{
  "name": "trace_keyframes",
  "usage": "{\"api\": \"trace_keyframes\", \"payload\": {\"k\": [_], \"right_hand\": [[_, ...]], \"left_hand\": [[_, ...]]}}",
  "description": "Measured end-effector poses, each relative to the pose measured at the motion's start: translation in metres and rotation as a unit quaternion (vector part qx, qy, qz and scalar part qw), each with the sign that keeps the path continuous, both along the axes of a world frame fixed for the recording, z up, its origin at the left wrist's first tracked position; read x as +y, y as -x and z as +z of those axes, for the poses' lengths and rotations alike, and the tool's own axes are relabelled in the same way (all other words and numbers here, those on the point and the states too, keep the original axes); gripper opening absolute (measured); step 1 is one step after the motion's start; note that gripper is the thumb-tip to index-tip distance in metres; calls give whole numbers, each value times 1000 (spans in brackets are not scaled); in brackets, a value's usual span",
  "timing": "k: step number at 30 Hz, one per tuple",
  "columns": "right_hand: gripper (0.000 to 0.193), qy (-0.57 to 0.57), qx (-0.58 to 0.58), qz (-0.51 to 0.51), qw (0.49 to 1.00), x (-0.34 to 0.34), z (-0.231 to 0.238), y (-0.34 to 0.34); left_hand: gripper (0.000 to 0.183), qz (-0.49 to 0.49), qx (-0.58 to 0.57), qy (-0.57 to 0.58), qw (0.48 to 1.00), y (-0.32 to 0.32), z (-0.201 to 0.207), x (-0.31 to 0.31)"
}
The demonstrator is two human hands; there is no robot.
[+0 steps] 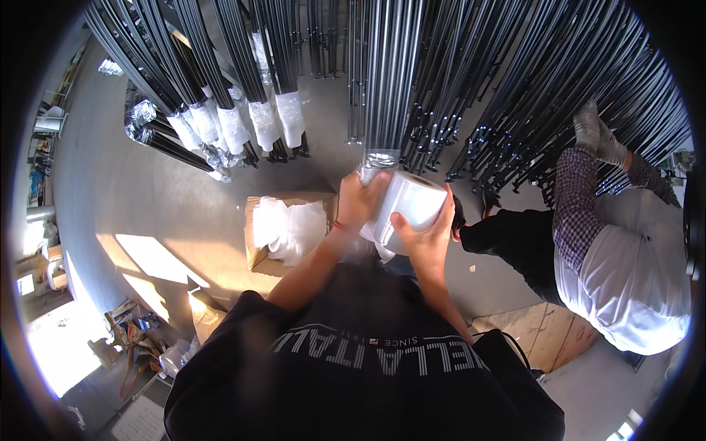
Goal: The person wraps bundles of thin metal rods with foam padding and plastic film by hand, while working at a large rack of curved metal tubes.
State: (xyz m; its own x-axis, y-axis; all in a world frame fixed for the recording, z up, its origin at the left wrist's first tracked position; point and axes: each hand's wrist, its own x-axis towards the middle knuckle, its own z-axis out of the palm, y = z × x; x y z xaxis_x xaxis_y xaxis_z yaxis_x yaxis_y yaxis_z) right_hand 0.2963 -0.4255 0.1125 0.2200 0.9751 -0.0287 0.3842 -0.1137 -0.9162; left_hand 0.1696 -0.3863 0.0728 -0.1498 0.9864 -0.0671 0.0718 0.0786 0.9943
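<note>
My right hand (426, 231) is wrapped round a thick roll of clear stretch film (412, 202), thumb across its side and fingers along its far edge. Just left of the roll, my left hand (358, 198) is closed on clear film (381, 159) at the near end of a bundle of black rods (390, 81). The roll's upper end touches or nearly touches my left fingers; which one I cannot tell. What lies inside my left fist is partly hidden.
An open cardboard box (251, 235) with white wrapping sits left of my forearms. Rod bundles with white-wrapped ends (232, 126) stand at far left; many loose black rods (500, 125) fill the far right. A gloved co-worker (625, 272) bends over them. Wooden boards (548, 334) lie at right.
</note>
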Motion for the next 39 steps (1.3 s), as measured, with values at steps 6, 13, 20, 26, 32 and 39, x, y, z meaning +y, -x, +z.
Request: {"api": "trace_keyframes", "payload": {"k": [6, 13, 20, 26, 32, 39], "right_hand": [[85, -72, -87, -8, 994, 0, 15, -15], [79, -22, -13, -15, 1000, 24, -32, -31], [78, 16, 122, 131, 984, 42, -32, -29], [87, 88, 173, 226, 955, 55, -32, -34], [96, 118, 127, 253, 952, 62, -37, -33], [96, 154, 27, 271, 950, 82, -29, -22]], "left_hand": [[22, 6, -32, -13, 999, -1, -3, -5], [17, -114, -72, 19, 991, 20, -8, -4], [34, -120, -135, 1, 984, 15, 3, -5], [43, -103, -72, 0, 992, 14, 9, -6], [65, 6, 125, 7, 992, 6, 6, -15], [47, -45, -31, 26, 998, 18, 5, -2]]}}
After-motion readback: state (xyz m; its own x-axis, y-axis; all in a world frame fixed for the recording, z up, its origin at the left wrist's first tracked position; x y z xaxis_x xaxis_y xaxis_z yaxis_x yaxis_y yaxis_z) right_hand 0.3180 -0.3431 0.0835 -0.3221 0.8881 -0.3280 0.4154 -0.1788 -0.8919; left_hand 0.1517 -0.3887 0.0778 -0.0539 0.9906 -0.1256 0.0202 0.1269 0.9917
